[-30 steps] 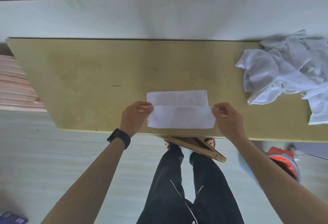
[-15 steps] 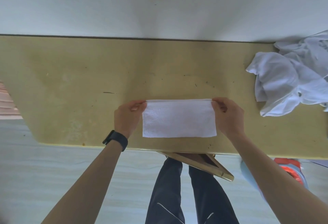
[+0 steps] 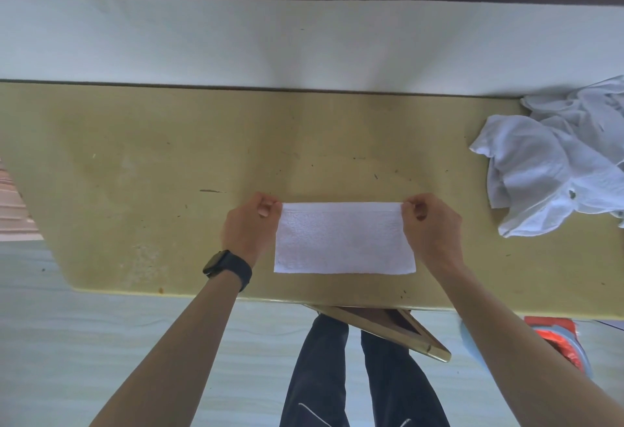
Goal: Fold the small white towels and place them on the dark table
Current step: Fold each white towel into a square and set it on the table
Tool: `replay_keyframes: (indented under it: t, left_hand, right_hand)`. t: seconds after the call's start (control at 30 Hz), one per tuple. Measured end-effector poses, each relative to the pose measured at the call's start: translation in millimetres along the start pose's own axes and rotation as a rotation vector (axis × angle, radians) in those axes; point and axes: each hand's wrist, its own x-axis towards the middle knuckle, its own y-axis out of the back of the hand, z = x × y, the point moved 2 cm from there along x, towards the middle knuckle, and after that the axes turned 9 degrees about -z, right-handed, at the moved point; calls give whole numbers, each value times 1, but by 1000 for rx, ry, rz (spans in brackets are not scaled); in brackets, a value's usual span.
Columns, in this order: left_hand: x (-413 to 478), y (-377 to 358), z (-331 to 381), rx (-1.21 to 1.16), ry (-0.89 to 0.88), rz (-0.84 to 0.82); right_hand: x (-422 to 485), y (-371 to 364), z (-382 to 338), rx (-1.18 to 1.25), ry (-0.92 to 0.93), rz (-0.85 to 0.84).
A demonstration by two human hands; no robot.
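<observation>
White terry towel (image 3: 344,239), a flat rectangle, runs nine-to-three; we pinch its twelve-o'clock corners with left hand (image 3: 248,229) and right hand (image 3: 432,227).

A: Status of the folded towel (image 3: 344,240)?
B: White rectangle, lying flat, long side left-right, near front edge of the yellowish table (image 3: 135,156).
A: Others?
B: Towel heap (image 3: 553,169), white, crumpled, unfolded, far right of tabletop.

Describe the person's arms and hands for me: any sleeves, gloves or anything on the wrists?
Left forearm and right forearm are bare to the frame edge, no sleeves showing. The left hand and right hand wear no gloves or visible rings. A black watch with a rectangular case and wide dark strap sits on the left wrist; the right wrist is bare.
</observation>
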Motion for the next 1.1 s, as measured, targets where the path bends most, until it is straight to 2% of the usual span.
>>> replay_keyframes:
  t: [0.13, 0.33, 0.53, 0.7, 0.77, 0.9, 1.1]
  left_hand:
    - [1, 0, -1, 79, -54, -13]
    - [-5, -5, -4, 199, -145, 32]
    - [-7, -9, 6, 387, -103, 20]
    - [-14, -13, 0, 379, -126, 41]
    - [-18, -14, -3, 357, -100, 59]
    - [-28, -18, -11, 258, -17, 83]
    - [-64, -48, 0, 286, 164, 149]
  right_hand:
    - [-1, -2, -2, -72, 35, 8]
    - [-4, -7, -1, -290, 199, 34]
    - [-6, -4, -5, -349, 195, 149]
    - [-19, -12, -21, -297, 156, 137]
    - [-29, -19, -30, -287, 189, 101]
    - [-10, -38, -50, -430, 240, -55]
    - [39, -62, -101, -629, 589, -147]
